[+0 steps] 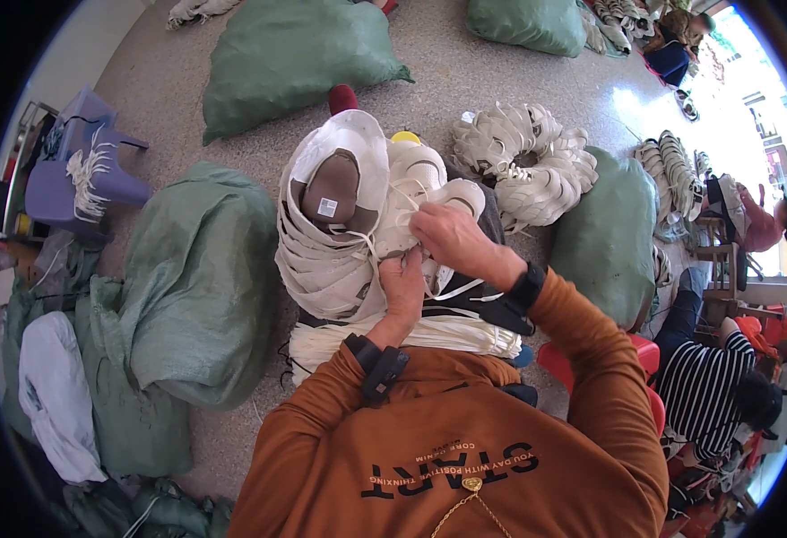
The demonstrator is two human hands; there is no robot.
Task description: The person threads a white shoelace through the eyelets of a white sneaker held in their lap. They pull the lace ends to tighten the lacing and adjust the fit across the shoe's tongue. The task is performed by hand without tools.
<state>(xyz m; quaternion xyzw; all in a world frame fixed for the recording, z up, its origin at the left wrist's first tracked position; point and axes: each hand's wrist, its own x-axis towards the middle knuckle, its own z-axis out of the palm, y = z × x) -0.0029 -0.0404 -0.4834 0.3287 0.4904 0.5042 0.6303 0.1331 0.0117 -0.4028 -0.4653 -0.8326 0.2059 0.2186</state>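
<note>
One shoe (pixel 393 235) is gripped by left hand (pixel 401 289), probably for steadiness; right hand (pixel 456 240) pinches lace (pixel 409 206); shoe stack (pixel 315 269) at ten o'clock.

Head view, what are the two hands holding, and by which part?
The left hand holds a pale shoe upper by its near end; the right hand seems to pinch its lace, the exact spot hidden by fingers.

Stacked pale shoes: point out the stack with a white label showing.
The nested stack just left of the left hand: a white label sits on its brown lining. The curled stack farther right shows none.
</note>
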